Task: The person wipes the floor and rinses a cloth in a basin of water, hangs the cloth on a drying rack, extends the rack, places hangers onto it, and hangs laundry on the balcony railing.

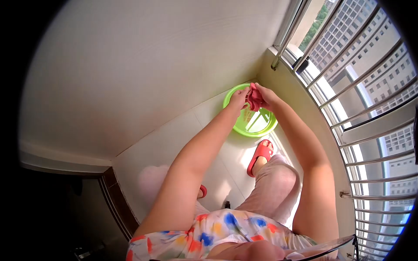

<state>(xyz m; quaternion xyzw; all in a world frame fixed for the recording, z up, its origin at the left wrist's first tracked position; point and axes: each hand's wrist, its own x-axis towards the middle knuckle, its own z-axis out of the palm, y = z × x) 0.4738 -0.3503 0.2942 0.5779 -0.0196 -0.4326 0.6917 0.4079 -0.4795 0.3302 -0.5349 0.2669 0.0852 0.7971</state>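
Observation:
A crumpled red cloth (254, 99) is held between both my hands over a bright green basin (238, 126). My left hand (238, 98) grips its left side, fingers closed on the fabric. On the other side, my right hand (266, 95) pinches the cloth near its top and right edge. Water in the basin reflects light in bright streaks. The exact kind of cloth cannot be made out.
The basin sits on the tiled floor (174, 130) in a corner, beside a pale wall (143, 65). Metal window bars (344, 93) run along the right. A red slipper (261, 154) is on my foot just below the basin. A dark doorway (56, 209) lies at lower left.

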